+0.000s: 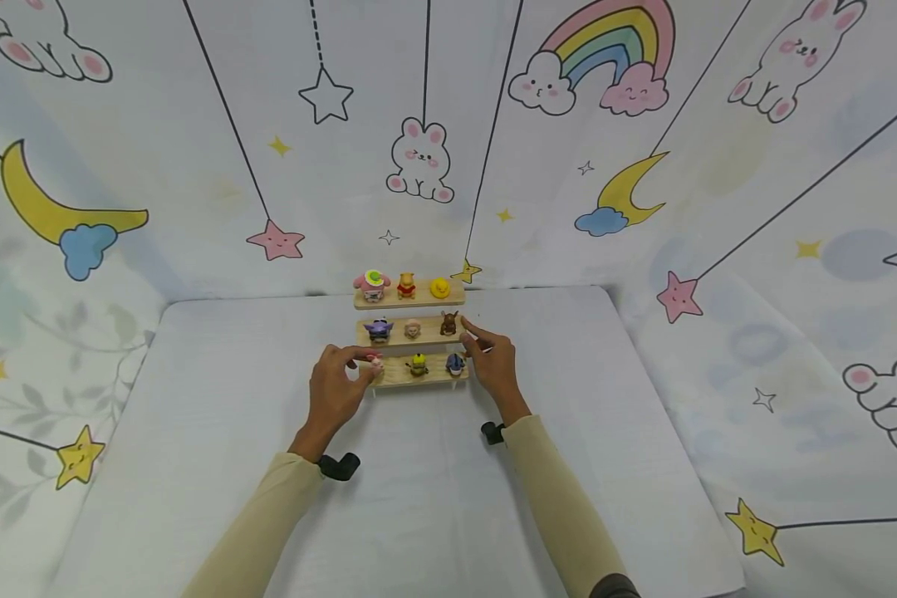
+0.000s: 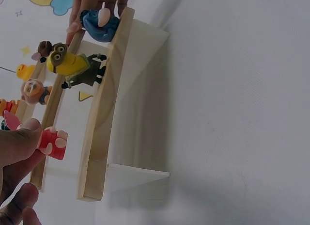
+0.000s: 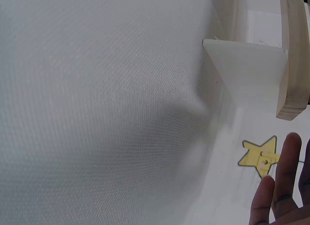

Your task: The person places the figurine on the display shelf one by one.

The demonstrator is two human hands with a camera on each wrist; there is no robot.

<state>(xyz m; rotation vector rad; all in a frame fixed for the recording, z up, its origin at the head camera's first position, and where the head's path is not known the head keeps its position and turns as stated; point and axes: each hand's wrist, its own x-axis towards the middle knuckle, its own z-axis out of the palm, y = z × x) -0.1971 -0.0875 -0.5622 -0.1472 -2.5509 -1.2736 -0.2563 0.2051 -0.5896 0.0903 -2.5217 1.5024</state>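
Observation:
A small pink-and-red pig figurine is pinched between the thumb and finger of my left hand. It is at the left end of the front plank of a three-tier wooden shelf, and in the left wrist view it appears apart from the wood. On that plank stand a minion figurine and a blue donkey-like figurine. My right hand is at the right end of the middle plank, beside a brown figurine; its visible fingers are fairly straight. Whether they touch the wood is unclear.
A purple figurine and a small tan-faced one share the middle plank. The back plank carries a pink figurine, a bear and a yellow duck. White supports hold the shelf above the white tabletop.

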